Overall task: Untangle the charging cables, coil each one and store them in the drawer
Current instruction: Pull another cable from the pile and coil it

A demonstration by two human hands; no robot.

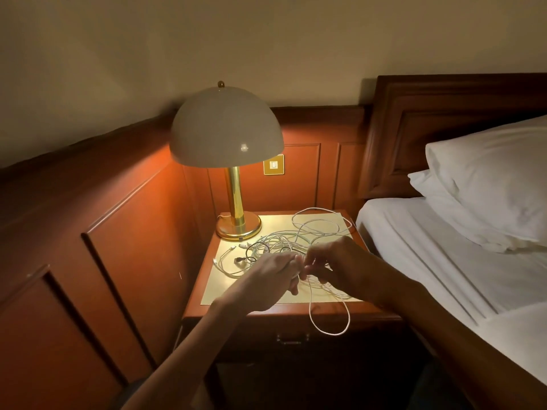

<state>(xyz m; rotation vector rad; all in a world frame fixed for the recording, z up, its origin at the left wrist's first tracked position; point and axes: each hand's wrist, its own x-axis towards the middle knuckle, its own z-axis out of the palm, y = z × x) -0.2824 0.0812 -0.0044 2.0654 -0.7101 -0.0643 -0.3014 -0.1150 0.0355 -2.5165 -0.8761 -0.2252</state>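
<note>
Where your two hands meet above the front of the nightstand top, you pinch a thin white charging cable [329,332] between them. Your right hand [336,261] has its fingertips curled down onto the strand. Your left hand [266,281] reaches across with straighter fingers whose tips seem to close on the same strand, though blur leaves that hold a little uncertain.

From the pinch, a long loop of the cable drops past the front edge of the red-brown wooden nightstand [284,314]. It hangs before the closed drawer [254,329], just beside the small metal drawer handle [293,338].

Behind your hands, a tangled heap of white cables [284,239] with one thin black cable [251,252] woven in spreads over the pale top from the middle to the back right corner. Loose plug ends lie toward the left edge. A brass table lamp with a cream dome shade [226,128] stands at the back left corner.

You look to be early in the job. One cable is being drawn free, nothing is coiled and the drawer is shut. Separating, coiling and storing all remain.
</note>
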